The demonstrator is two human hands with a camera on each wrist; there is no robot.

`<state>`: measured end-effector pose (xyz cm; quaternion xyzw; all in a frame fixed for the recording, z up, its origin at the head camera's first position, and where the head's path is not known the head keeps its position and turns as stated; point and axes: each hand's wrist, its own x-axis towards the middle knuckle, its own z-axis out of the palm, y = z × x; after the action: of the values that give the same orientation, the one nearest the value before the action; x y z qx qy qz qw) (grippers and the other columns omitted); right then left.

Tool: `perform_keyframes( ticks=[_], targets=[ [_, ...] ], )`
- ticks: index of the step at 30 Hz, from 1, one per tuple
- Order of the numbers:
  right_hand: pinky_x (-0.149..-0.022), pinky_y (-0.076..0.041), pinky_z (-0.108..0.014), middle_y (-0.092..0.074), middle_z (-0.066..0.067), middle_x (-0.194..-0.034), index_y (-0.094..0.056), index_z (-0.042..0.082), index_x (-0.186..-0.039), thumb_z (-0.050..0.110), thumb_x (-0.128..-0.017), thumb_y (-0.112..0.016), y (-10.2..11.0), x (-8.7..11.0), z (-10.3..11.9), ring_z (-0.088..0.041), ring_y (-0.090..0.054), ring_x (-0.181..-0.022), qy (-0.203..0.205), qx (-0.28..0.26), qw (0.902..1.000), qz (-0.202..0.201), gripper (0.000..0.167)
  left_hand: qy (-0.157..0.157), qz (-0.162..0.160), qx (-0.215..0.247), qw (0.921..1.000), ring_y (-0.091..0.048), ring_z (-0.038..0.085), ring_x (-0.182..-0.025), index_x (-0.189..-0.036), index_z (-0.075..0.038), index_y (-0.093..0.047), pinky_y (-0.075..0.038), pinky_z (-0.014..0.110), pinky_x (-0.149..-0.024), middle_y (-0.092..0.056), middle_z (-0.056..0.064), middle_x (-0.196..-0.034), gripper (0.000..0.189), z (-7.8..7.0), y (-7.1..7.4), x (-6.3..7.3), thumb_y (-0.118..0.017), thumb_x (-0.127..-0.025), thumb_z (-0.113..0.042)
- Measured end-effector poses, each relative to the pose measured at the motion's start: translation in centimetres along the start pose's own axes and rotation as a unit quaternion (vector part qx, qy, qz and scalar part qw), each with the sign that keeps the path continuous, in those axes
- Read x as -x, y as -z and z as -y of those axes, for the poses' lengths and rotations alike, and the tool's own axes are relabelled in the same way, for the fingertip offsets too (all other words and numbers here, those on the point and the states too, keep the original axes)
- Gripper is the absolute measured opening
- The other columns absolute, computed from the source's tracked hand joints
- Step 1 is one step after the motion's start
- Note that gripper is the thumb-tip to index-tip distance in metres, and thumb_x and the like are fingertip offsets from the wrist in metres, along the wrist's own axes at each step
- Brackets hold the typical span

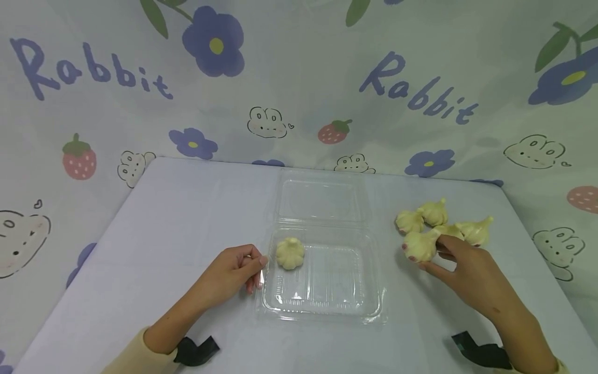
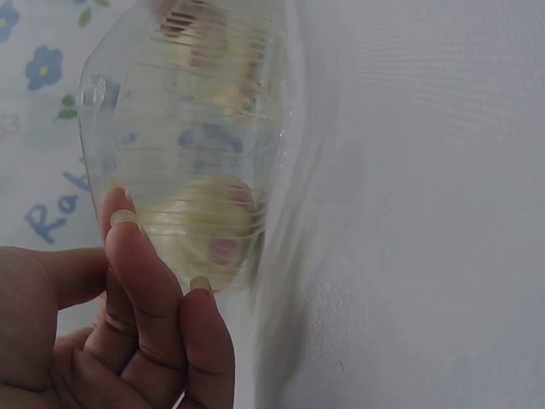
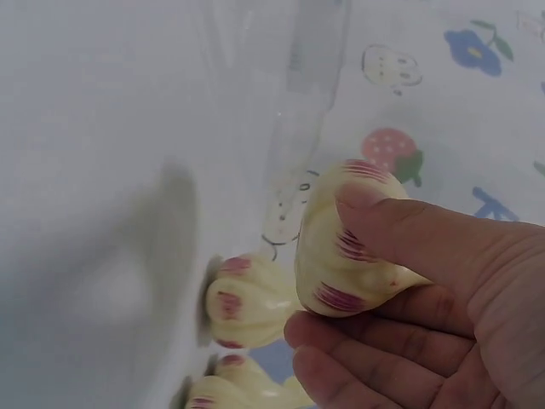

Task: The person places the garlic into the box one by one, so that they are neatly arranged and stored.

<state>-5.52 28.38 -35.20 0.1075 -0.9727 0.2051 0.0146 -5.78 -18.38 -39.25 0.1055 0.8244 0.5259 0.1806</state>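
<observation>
A clear plastic clamshell box (image 1: 322, 311) lies with its lid folded back on the white table. One garlic bulb (image 1: 290, 253) sits in the left part of its tray. My left hand (image 1: 233, 275) pinches the box's left rim between thumb and fingers, as the left wrist view also shows. To the right of the box, my right hand (image 1: 472, 275) holds another garlic bulb (image 3: 349, 247) between thumb and fingers, raised off the table. Close behind that hand lie several more garlic bulbs (image 1: 433, 212), one partly hidden by the held bulb and fingers.
The box's open lid (image 1: 322, 200) reaches back toward the printed cloth (image 1: 299, 83) hanging behind the table. Black straps (image 1: 198, 351) show at both wrists. White table surface (image 1: 187, 208) extends left of the box.
</observation>
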Motion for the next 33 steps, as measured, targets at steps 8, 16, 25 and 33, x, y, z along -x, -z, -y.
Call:
perform_keyframes(
  ticks=[8,16,25,33],
  targets=[
    [-0.080,-0.056,-0.063,-0.075,-0.019,-0.111,-0.064,0.008,-0.109,0.026,-0.084,-0.091,0.8,0.0,1.4,-0.042,-0.073,-0.096,0.032,0.007,0.9991,-0.027,0.041,-0.008,0.001,-0.008,0.9999,-0.061,0.025,-0.057,-0.092,-0.003,-0.063,-0.044,0.026,-0.055,-0.066,0.002,-0.064,0.033,0.0,0.1,-0.1,-0.061,-0.108,-0.033],
    [-0.079,-0.057,-0.061,-0.075,-0.016,-0.112,-0.065,0.006,-0.115,0.027,-0.082,-0.091,1.5,-0.1,2.8,-0.039,-0.072,-0.099,0.053,0.013,0.9977,-0.039,0.047,-0.004,0.000,-0.009,0.9999,-0.060,0.026,-0.057,-0.091,-0.005,-0.063,-0.043,0.026,-0.054,-0.065,0.002,-0.063,0.032,-0.1,0.1,0.0,-0.062,-0.108,-0.033],
    [-0.082,-0.056,-0.062,-0.073,-0.019,-0.116,-0.064,-0.001,-0.128,0.027,-0.082,-0.092,2.1,-0.2,4.7,-0.040,-0.070,-0.104,0.045,0.024,0.9985,-0.018,0.060,-0.003,0.000,-0.010,0.9999,-0.060,0.025,-0.057,-0.092,-0.004,-0.063,-0.043,0.026,-0.055,-0.064,0.003,-0.063,0.033,-0.1,0.1,0.0,-0.062,-0.107,-0.033],
    [-0.080,-0.058,-0.057,-0.075,-0.011,-0.113,-0.065,0.007,-0.124,0.025,-0.082,-0.092,2.0,-0.5,6.0,-0.035,-0.073,-0.099,0.088,0.008,0.9958,-0.024,0.053,0.001,-0.002,-0.006,1.0000,-0.060,0.025,-0.057,-0.092,-0.003,-0.063,-0.042,0.026,-0.055,-0.064,0.003,-0.063,0.034,0.0,0.0,0.1,-0.063,-0.107,-0.034]
  ],
)
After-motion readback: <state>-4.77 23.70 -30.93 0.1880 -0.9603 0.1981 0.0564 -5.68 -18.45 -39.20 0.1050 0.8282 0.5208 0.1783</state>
